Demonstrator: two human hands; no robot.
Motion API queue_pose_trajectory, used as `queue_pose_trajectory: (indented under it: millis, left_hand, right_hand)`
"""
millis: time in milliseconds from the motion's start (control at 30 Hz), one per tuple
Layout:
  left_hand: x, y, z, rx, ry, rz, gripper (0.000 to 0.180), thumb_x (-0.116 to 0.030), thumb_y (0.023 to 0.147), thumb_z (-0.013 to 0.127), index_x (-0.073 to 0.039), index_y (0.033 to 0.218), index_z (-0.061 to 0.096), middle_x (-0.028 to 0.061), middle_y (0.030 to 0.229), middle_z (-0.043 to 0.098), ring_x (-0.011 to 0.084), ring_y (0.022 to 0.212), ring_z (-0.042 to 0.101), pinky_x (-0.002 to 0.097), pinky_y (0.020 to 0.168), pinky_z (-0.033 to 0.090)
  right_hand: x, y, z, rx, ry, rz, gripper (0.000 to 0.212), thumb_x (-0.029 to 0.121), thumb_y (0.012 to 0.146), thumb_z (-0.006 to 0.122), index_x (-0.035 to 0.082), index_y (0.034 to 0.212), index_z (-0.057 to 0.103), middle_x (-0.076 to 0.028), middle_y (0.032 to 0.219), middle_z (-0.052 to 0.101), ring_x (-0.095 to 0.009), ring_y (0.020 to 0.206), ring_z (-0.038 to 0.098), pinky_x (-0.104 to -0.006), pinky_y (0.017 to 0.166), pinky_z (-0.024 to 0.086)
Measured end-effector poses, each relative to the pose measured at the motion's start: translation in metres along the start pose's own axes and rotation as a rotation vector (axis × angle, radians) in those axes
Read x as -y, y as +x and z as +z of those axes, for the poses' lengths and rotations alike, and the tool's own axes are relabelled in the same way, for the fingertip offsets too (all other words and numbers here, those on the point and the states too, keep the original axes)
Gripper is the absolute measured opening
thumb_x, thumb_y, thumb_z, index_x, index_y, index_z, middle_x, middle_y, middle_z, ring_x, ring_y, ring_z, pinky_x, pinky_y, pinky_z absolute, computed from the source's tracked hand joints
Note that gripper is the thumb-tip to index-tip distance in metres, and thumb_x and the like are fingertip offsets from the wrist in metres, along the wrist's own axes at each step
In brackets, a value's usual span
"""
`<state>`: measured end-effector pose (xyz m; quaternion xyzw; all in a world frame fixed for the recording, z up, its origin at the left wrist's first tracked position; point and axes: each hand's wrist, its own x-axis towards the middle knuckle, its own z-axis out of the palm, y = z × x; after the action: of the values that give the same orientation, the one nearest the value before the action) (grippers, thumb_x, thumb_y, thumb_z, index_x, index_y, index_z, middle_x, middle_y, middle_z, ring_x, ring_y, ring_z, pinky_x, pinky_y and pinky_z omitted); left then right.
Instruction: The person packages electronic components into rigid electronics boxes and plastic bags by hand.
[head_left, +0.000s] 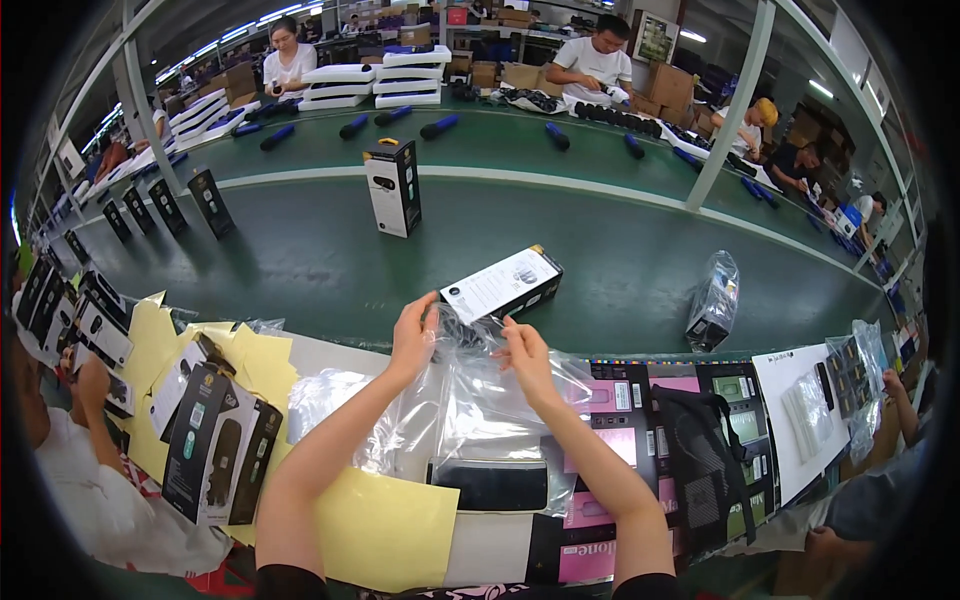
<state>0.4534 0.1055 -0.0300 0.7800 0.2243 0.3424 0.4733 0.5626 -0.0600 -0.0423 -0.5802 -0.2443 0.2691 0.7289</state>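
A transparent plastic bag [468, 375] hangs between my two hands at the near edge of the green belt, its mouth toward the far side. My left hand [412, 338] grips the bag's left side, with the fingers pointing up. On the other side, my right hand [527, 360] pinches the bag between thumb and fingers. Just beyond the bag's mouth lies a white and black product box [505, 285] on its side; whether its near end is inside the bag I cannot tell. Under my forearms sits a flat black phone-like object [490, 486].
On the green belt [320, 270] stand an upright box [393, 190] and a bagged box [714, 302]. Several black boxes [222, 440] and yellow paper sheets [390, 530] lie left. A black mesh pouch [705, 450] rests right. Co-workers sit on both sides and across.
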Motion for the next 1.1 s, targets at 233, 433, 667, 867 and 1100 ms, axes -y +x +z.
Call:
queue_pose_trajectory:
  millis: [233,433,667,867,1100]
  left_hand:
    - [0.015,0.047,0.011,0.21,-0.311,-0.183,0.031,-0.027,0.094,0.049,-0.001,0.106,0.061,0.0019,0.084,0.06,0.0099,0.074,0.055,0.025,0.068,0.045]
    - [-0.104,0.065,-0.003,0.114,-0.394,-0.159,0.032,-0.033,0.092,0.053,-0.004,0.096,0.064,-0.0056,0.063,0.048,0.004,0.054,0.043,0.0216,0.051,0.036]
    - [-0.04,0.077,0.005,0.117,-0.921,-0.287,0.028,-0.028,0.09,0.058,-0.007,0.108,0.062,-0.007,0.069,0.048,0.004,0.05,0.036,0.0207,0.044,0.028]
    - [-0.019,0.11,0.024,0.085,-1.183,-0.377,0.035,-0.029,0.08,0.069,-0.008,0.106,0.061,0.0015,0.099,0.061,0.0151,0.084,0.059,0.0283,0.072,0.049]
    - [-0.012,0.084,0.046,0.329,-1.151,-0.547,0.029,-0.026,0.092,0.052,-0.004,0.109,0.058,0.0083,0.102,0.062,0.0199,0.091,0.062,0.0328,0.081,0.051]
  right_hand:
    - [0.015,0.021,0.014,-0.119,-0.066,-0.053,0.023,0.022,0.097,0.044,0.001,0.094,0.053,-0.004,0.084,0.058,-0.01,0.062,0.061,-0.0193,0.045,0.04]
    - [0.095,0.035,0.008,-0.132,0.051,-0.154,0.021,0.022,0.094,0.05,0.002,0.094,0.057,-0.002,0.082,0.06,-0.007,0.056,0.056,-0.0198,0.045,0.04]
    - [0.11,0.05,0.031,-0.196,0.041,-0.238,0.019,0.02,0.091,0.055,0.003,0.084,0.061,-0.001,0.071,0.059,-0.005,0.047,0.05,-0.0186,0.042,0.038]
    - [0.098,0.092,0.005,-0.229,0.232,-0.021,0.015,0.015,0.087,0.057,0.003,0.079,0.06,-0.001,0.068,0.054,-0.008,0.05,0.049,-0.0223,0.042,0.04]
    - [0.029,0.1,-0.018,-0.274,0.353,0.139,0.024,0.022,0.088,0.059,-0.001,0.093,0.061,-0.005,0.075,0.059,-0.012,0.063,0.056,-0.0262,0.051,0.045]
